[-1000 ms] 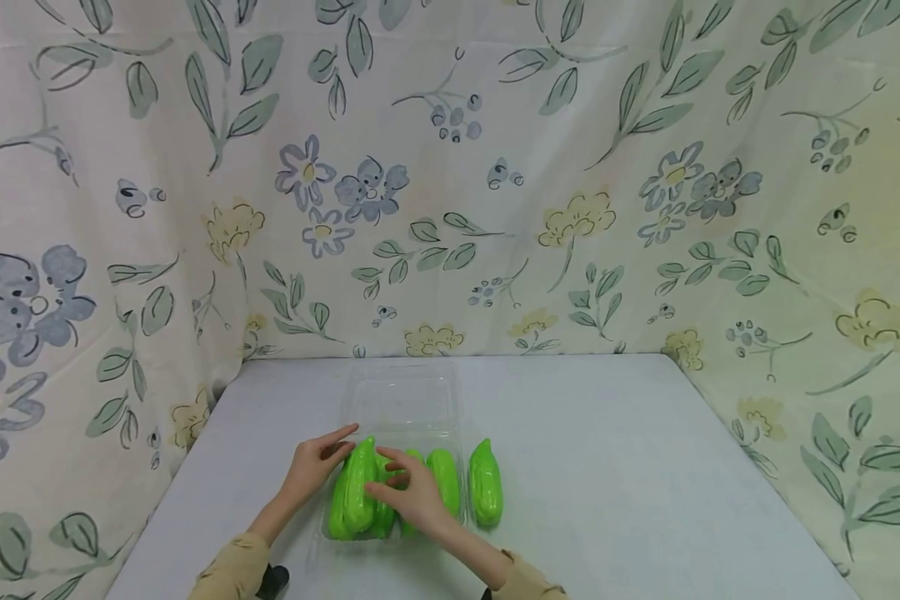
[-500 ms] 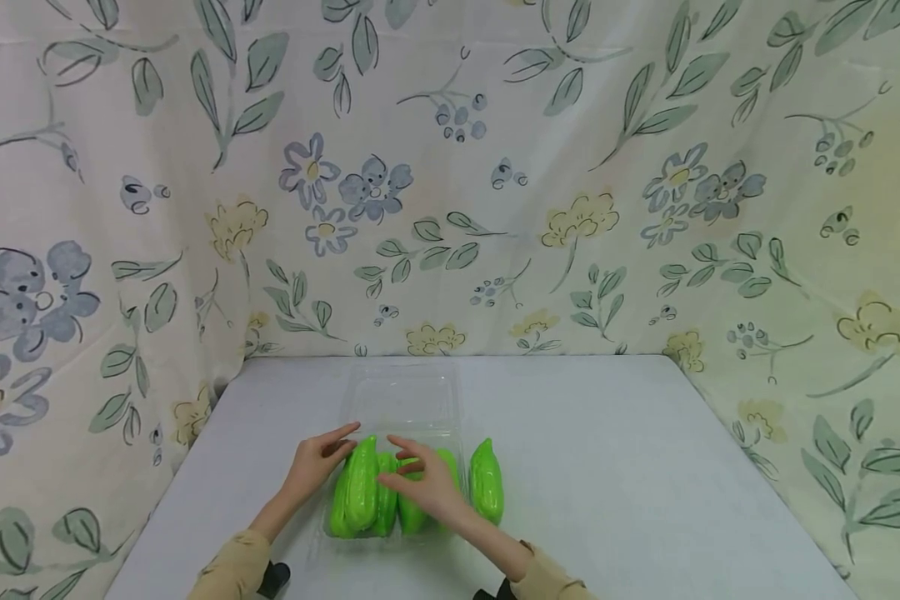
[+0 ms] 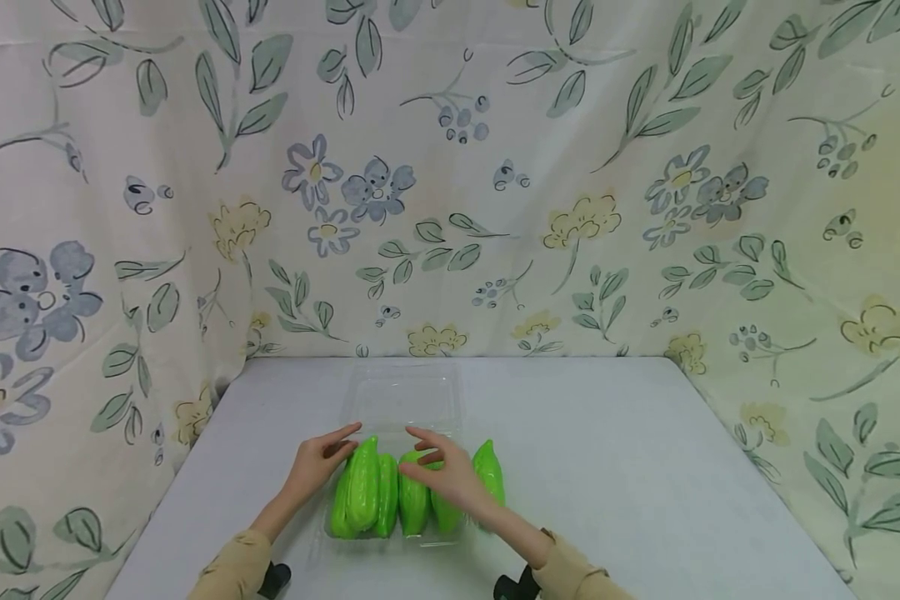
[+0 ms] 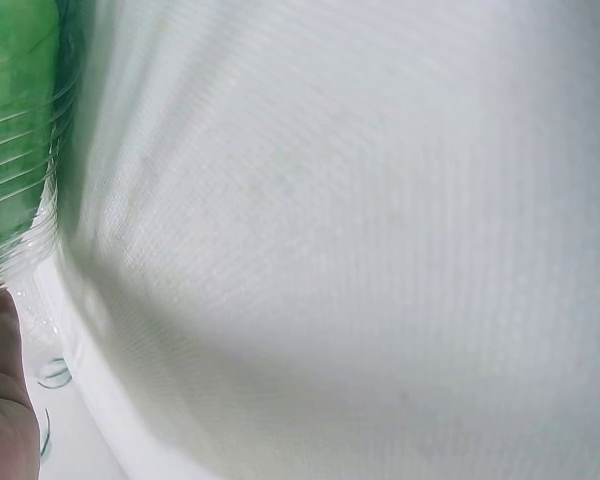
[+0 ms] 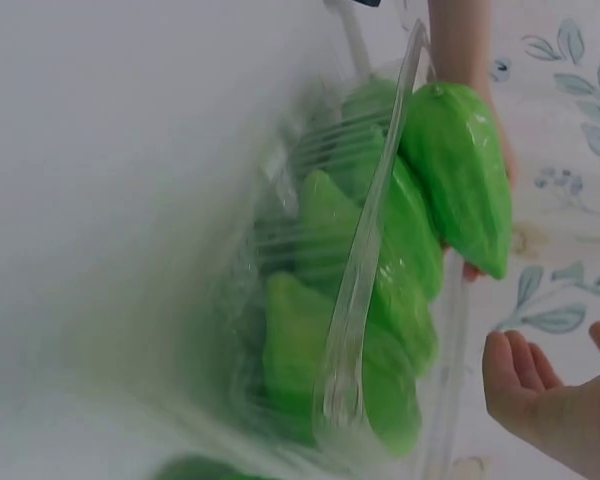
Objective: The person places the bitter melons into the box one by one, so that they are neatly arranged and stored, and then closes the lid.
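Observation:
A clear plastic clamshell box [image 5: 375,205] holds several glossy bright green gourd-like vegetables with ridged sides and pointed tips. One such gourd [image 3: 363,493] lies on top of the others at the left side. My left hand [image 3: 315,463] is beside that gourd's tip, thumb and fingers extended at the box's left edge; the left wrist view catches only part of it. Over the right half of the box hovers my right hand [image 3: 452,482], fingers loosely bent and nothing in them, partly covering two gourds [image 3: 414,504]. The right wrist view shows it apart from the gourds.
The box's see-through lid [image 3: 403,398] lies folded back on the white table [image 3: 585,467]. A single green gourd [image 3: 489,467] lies on the table just right of the box, partly behind the right hand. A floral cloth [image 3: 450,183] hangs around the table's back and sides.
My right hand has moved rightward, away from the top gourd at the left, uncovering the middle gourds. The left hand stays in place beside the box.

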The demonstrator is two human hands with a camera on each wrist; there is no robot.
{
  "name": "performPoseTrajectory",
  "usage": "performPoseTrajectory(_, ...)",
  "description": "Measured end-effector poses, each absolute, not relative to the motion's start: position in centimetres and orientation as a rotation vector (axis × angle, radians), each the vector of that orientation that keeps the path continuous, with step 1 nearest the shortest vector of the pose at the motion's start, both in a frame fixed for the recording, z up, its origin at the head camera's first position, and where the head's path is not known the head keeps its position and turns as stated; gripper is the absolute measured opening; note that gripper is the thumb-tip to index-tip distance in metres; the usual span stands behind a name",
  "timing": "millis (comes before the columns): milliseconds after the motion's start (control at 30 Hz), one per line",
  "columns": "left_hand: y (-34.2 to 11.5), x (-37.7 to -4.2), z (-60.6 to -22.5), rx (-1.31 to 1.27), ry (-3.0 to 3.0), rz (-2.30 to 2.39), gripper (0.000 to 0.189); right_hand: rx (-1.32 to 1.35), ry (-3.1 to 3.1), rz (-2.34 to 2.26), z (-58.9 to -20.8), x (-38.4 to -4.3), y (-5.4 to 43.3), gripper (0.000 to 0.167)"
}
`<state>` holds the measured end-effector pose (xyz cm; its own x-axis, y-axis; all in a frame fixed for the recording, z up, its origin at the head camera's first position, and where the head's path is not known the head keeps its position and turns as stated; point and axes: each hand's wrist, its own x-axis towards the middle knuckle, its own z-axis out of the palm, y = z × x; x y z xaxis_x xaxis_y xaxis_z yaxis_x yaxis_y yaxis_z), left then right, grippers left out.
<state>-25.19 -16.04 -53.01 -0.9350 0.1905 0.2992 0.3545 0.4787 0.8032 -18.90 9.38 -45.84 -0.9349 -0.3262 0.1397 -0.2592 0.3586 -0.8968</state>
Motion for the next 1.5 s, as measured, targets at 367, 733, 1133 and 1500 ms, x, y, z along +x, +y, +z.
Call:
performPoseTrajectory(367,-16.1,-25.1,-53.0,-0.46,-2.565,-1.474,0.037,-0.469,2.523,-1.675,-45.0,-19.2,11.8,0.052)
performPoseTrajectory(733,-16.0,-25.2,-52.9,-0.462,-2.562,-1.465,0.036,-0.378,2.602,-1.646,-45.0,-19.8,13.8,0.053)
performPoseTrajectory(1133,-16.0,-25.1,-52.8,-0.457,-2.566,-1.457,0.036,-0.137,2.648,-1.684,-44.9,-20.6,16.2,0.053)
performPoseTrajectory(1500,-16.1,-25.1,-52.9,-0.467,-2.556,-1.464,0.036,-0.023,2.651,-1.761,-44.8,-20.3,18.0,0.051)
